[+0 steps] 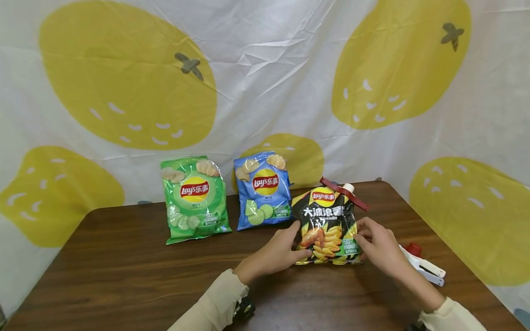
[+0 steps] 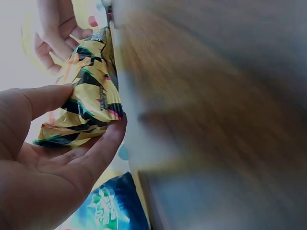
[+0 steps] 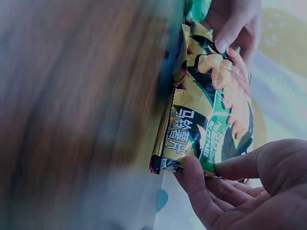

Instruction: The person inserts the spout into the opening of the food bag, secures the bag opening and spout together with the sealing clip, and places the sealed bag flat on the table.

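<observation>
A black and yellow Lay's chip bag (image 1: 325, 230) stands upright, front facing me, between the two hands. My left hand (image 1: 279, 250) grips its left edge, thumb at the lower front and fingers behind. At the lower right edge, my right hand (image 1: 381, 243) pinches the bag; in the right wrist view the thumb and fingers close on the bottom corner of the same chip bag (image 3: 211, 120). A dark red bag clip (image 1: 358, 201) with a white end shows behind the top of the bag, partly hidden by it.
A blue Lay's bag (image 1: 265, 191) stands just left of the held bag, and a green one (image 1: 194, 200) farther left. Beside the right hand lie white clips (image 1: 432, 271) with a red cap (image 1: 414, 249). A lemon-printed cloth (image 1: 273, 69) hangs behind the brown table (image 1: 136, 276).
</observation>
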The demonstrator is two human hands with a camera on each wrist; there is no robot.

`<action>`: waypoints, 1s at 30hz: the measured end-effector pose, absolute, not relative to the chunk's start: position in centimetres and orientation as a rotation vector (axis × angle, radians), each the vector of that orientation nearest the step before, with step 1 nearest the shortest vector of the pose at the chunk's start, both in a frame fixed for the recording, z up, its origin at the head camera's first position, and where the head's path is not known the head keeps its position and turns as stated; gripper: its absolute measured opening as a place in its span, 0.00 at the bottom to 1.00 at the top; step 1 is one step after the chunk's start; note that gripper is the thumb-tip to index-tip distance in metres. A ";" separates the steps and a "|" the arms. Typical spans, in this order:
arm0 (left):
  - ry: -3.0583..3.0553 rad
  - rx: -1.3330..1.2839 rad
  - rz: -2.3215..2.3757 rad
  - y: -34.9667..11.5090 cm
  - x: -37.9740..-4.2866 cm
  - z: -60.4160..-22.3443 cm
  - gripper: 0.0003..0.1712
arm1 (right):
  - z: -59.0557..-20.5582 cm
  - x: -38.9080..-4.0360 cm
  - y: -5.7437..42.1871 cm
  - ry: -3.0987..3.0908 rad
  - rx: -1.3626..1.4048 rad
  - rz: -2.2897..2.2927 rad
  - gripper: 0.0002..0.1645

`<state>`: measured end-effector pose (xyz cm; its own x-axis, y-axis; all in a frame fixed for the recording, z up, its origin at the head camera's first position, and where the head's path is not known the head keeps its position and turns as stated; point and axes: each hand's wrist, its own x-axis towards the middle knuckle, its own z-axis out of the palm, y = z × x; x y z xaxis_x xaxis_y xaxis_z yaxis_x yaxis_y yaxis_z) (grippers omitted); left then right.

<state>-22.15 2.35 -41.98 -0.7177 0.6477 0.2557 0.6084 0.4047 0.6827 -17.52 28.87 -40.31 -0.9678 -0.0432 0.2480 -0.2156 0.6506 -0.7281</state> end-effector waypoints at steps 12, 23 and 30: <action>2.621 1.108 1.154 4.8 -24.2 -42.6 0.25 | -40.4 -19.4 30.9 -2.716 0.190 1.011 0.15; 2.743 0.924 1.004 5.9 -24.3 -42.1 0.29 | -40.3 -20.9 31.0 -2.733 0.246 0.801 0.19; 2.757 0.960 0.938 4.7 -23.4 -41.8 0.26 | -39.2 -20.4 30.9 -2.619 0.221 0.645 0.16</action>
<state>-23.36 4.72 -41.75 -0.8013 0.5853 0.1238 0.5395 0.6174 0.5726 -20.37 30.93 -39.21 -0.8940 -0.0506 0.4452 -0.2514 0.8791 -0.4050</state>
